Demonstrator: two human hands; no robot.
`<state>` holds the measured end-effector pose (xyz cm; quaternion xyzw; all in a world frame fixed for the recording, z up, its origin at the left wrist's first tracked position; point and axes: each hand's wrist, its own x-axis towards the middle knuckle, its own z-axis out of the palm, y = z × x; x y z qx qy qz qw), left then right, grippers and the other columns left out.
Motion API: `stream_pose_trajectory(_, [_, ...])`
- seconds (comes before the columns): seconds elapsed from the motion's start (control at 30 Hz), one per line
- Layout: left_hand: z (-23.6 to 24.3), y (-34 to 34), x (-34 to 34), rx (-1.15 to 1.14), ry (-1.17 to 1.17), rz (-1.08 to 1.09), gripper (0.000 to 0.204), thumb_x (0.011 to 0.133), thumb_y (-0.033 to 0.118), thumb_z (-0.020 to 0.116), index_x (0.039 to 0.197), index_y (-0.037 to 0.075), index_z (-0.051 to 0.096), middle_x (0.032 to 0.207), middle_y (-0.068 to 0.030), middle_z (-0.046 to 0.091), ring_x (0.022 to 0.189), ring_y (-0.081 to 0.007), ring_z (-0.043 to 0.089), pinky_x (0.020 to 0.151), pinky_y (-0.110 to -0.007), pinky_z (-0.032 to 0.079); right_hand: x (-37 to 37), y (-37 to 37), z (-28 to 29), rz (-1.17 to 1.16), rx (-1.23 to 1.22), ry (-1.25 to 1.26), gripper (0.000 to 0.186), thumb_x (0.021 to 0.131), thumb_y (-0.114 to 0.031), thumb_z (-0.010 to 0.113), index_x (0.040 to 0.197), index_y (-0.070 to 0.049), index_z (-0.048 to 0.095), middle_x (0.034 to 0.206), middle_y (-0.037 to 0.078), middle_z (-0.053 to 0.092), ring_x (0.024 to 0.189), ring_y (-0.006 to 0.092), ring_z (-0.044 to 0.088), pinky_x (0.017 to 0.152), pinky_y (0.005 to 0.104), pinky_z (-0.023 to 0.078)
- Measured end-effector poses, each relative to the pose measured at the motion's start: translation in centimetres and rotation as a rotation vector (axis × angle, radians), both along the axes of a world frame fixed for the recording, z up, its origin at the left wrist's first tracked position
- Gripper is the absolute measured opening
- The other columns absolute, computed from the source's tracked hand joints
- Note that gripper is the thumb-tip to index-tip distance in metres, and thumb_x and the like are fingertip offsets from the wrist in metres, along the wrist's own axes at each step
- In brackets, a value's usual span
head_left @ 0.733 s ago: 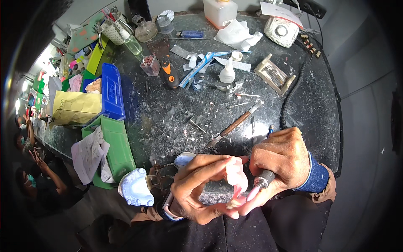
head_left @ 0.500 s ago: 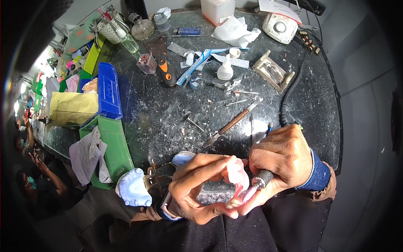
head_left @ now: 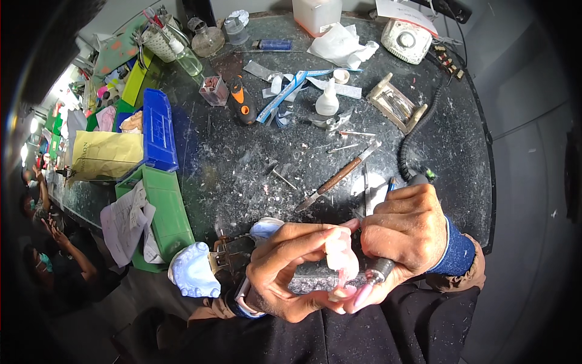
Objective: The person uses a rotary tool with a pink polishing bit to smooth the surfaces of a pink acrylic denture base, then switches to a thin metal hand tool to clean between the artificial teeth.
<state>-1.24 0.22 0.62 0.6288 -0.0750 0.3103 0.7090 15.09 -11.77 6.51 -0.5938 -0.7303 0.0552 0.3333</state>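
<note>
My left hand [head_left: 273,273] pinches a pink denture [head_left: 344,262] between its thumb and fingers, at the near edge of the bench. In my right hand [head_left: 405,230] is a rotary handpiece [head_left: 381,269], gripped in a closed fist with the thumb stretched toward the denture. A pale pink, cone-shaped grinding tip [head_left: 364,295] points down and left from its collar, close beside the denture's lower end; whether they touch I cannot tell. Left of my left hand, a pale blue dental cast [head_left: 195,272] is mounted on a metal articulator [head_left: 233,253], partly hidden.
A wooden-handled spatula [head_left: 339,176] and small metal tools lie on the dusty dark bench [head_left: 236,164]. Green [head_left: 167,212] and blue bins [head_left: 160,130] stand left. Farther back are a white dropper bottle [head_left: 327,100] and a tool rest [head_left: 397,103]. The handpiece's black cord [head_left: 405,148] runs along the right.
The denture has been turned slightly in my left hand. My right hand and the handpiece have shifted a little down and to the right.
</note>
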Motion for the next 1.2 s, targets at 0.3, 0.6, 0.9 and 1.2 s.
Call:
stream_pose_trajectory(0.3, [0.4, 0.6, -0.1, 0.186, 0.032, 0.078, 0.065, 0.068, 0.029, 0.081, 0.115, -0.009, 0.055, 0.107, -0.0225, 0.057, 0.095, -0.0309, 0.063, 0.078, -0.037, 0.055, 0.1, -0.4, 0.4, -0.041, 0.038, -0.11, 0.049, 0.064, -0.056, 0.071, 0.07, -0.009, 0.057, 0.057, 0.0, 0.053, 0.046, 0.0135, 0.055, 0.041, 0.0256, 0.04])
stream_pose_trajectory(0.6, [-0.2, 0.6, -0.1, 0.297, 0.026, 0.211, 0.064, 0.068, 0.036, 0.08, 0.11, -0.008, 0.059, 0.1, -0.0194, 0.06, 0.083, -0.0235, 0.065, 0.065, -0.028, 0.055, 0.3, -0.6, 1.0, -0.16, 0.027, -0.287, 0.06, 0.065, -0.068, 0.062, 0.054, -0.014, 0.039, 0.048, -0.002, 0.035, 0.037, 0.0108, 0.043, 0.035, 0.0253, 0.03])
stream_pose_trajectory(0.9, [-0.5, 0.2, 0.1, 0.336, 0.016, 0.296, 0.065, 0.068, 0.034, 0.08, 0.11, -0.01, 0.058, 0.098, -0.0203, 0.061, 0.08, -0.0249, 0.066, 0.064, -0.03, 0.056, 0.2, -0.8, 1.3, -0.236, 0.048, -0.441, 0.062, 0.068, -0.067, 0.06, 0.052, -0.013, 0.036, 0.047, -0.003, 0.031, 0.036, 0.0096, 0.036, 0.036, 0.0246, 0.025])
stream_pose_trajectory(1.2, [-0.5, -0.1, 0.2, 0.278, -0.008, 0.295, 0.071, 0.066, 0.036, 0.081, 0.11, -0.014, 0.055, 0.097, -0.0229, 0.06, 0.084, -0.0292, 0.066, 0.069, -0.034, 0.056, 0.2, -0.8, 0.9, -0.227, 0.092, -0.39, 0.059, 0.068, -0.064, 0.061, 0.053, -0.013, 0.036, 0.048, -0.002, 0.033, 0.036, 0.0102, 0.038, 0.036, 0.0241, 0.027])
